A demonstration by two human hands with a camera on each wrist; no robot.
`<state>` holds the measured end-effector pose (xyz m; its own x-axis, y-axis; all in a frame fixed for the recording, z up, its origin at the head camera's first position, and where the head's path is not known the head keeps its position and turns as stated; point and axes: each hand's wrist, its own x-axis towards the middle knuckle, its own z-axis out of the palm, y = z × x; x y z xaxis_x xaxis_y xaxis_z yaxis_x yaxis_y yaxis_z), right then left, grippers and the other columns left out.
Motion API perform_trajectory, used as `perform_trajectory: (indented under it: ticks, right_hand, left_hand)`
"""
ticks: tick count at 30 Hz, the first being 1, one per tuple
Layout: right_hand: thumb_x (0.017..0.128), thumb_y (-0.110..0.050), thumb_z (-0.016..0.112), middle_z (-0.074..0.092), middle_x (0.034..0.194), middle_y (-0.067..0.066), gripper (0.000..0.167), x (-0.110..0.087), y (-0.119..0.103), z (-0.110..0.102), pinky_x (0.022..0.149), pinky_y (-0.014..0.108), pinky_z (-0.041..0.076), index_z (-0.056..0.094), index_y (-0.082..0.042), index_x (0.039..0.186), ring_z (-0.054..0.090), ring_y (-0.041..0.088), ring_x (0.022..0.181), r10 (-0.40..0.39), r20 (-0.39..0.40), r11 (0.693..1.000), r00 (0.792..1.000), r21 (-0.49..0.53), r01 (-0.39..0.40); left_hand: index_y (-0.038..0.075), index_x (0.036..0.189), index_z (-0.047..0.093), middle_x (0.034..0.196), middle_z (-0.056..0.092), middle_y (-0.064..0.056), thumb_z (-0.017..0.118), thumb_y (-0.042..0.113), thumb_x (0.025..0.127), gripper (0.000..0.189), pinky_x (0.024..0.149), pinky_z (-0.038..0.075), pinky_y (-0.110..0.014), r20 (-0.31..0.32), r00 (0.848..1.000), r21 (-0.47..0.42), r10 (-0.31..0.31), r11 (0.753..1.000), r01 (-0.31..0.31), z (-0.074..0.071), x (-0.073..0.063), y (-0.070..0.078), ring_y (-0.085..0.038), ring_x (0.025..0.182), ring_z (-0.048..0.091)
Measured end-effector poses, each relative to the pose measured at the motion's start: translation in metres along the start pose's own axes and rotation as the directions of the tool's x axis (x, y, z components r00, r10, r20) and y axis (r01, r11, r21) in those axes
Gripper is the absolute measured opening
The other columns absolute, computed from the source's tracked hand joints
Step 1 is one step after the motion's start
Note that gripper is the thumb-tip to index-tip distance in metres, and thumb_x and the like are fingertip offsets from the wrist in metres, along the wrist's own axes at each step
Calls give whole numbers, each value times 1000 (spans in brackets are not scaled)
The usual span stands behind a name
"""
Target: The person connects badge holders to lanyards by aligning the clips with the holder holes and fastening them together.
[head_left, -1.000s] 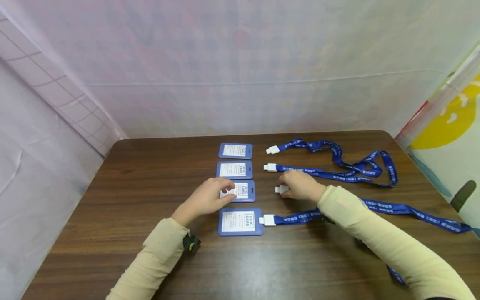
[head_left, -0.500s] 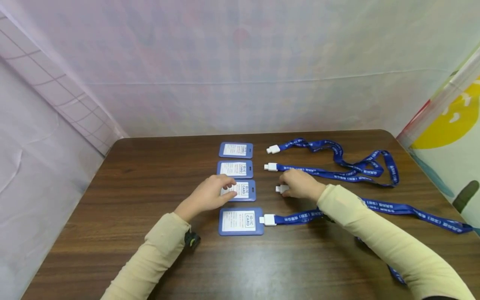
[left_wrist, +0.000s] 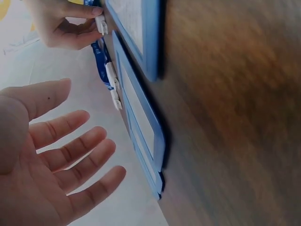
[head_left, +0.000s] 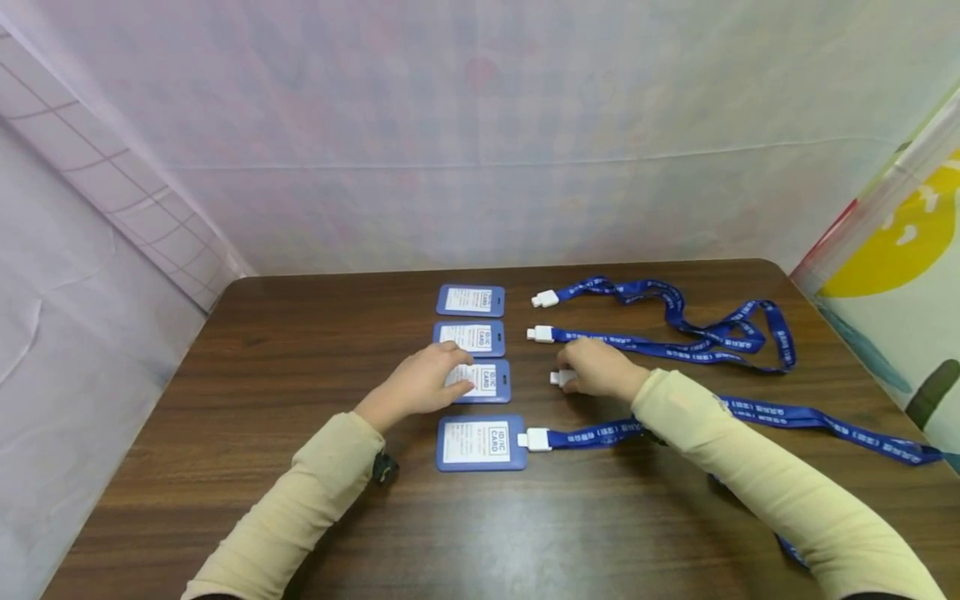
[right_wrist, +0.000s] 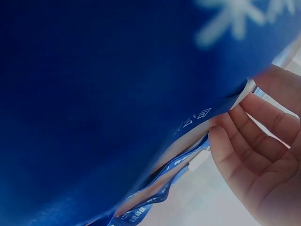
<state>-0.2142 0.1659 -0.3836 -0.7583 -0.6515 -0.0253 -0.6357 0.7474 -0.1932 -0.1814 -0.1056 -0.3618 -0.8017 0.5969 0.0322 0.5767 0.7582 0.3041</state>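
Observation:
My left hand (head_left: 420,379) hovers over the left part of a blue badge holder (head_left: 489,385), second from the front in a column. Its fingers are spread and hold nothing in the left wrist view. To the right, my right hand (head_left: 600,368) pinches the white clip (head_left: 558,378) of a blue lanyard between thumb and fingers, apart from that holder. The lanyard's blue strap (right_wrist: 94,94) fills much of the right wrist view. Closest to me lies another badge holder (head_left: 476,462), its slot end joined to a white clip (head_left: 538,440) on a blue lanyard (head_left: 596,436).
Two more badge holders (head_left: 442,301) lie farther back in the column. Beside them are two white clips, one nearer (head_left: 542,334) and one farther (head_left: 546,298), with blue lanyards (head_left: 675,308) trailing right. A pale cloth (head_left: 480,167) hangs behind the brown table (head_left: 315,325).
My left hand has turned a little and shifted slightly, its back now more to the head camera. My right hand keeps its pinch on the clip in the same place.

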Motion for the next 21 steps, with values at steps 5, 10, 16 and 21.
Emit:
perform_trajectory:
  ticks: [5, 10, 16, 21]
  right_hand:
    - [67, -14, 78, 57, 64, -1, 17, -1, 0, -1, 53, 30, 45, 64, -7, 72, 51, 15, 57, -10, -4, 1000, 1000, 6, 10]
    - [66, -15, 78, 58, 65, -1, 17, -1, 1, -1, 55, 31, 46, 65, -7, 73, 51, 15, 59, -9, -10, 1000, 1000, 15, 10]
    - [66, -15, 79, 60, 67, -1, 18, 0, 2, 0, 58, 33, 48, 66, -7, 75, 53, 16, 61, -5, -11, 1000, 1000, 21, 6]
    - [66, -14, 79, 61, 68, 0, 18, 0, 3, 1, 60, 32, 49, 67, -6, 76, 54, 16, 62, -25, -21, 999, 999, 28, 25]
  left_hand:
    - [5, 114, 60, 107, 57, -11, 67, 27, 80, 41, 80, 49, -39, 70, 997, 94, -44, 995, 37, 0, 4, -1, -25, 96, 55]
    - [6, 119, 57, 109, 52, -12, 71, 29, 76, 51, 76, 50, -38, 130, 988, 187, -85, 981, 60, 1, 7, -3, -25, 97, 51]
    - [7, 122, 55, 111, 50, -12, 72, 31, 75, 55, 73, 51, -37, 160, 982, 216, -105, 974, 69, 4, 9, -6, -25, 98, 48]
    - [7, 121, 55, 110, 51, -12, 73, 31, 74, 56, 73, 51, -39, 173, 978, 212, -117, 974, 79, 8, 12, -8, -26, 98, 49]
